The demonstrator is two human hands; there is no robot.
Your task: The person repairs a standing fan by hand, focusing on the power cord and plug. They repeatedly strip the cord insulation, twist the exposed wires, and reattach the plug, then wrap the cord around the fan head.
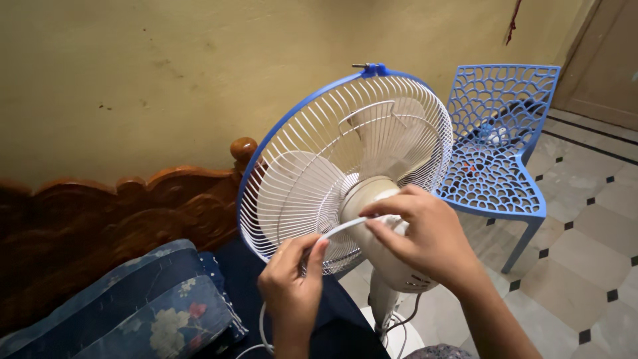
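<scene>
Because the white flat power cord (339, 229) is thin, light and limp, it looks as if it will bend wherever it is pinched, so a fingertip grip on a short stretch suits it. The left hand (292, 286) is clenched around its lower run; the right hand (419, 233) pinches its upper end against the cream plastic motor housing (389, 262) of the white pedestal fan with a blue-rimmed wire grille (312, 179). The cord spans between both hands, behind the grille.

Home room: carved bedstead (100, 219), plastic chair (498, 153).
</scene>
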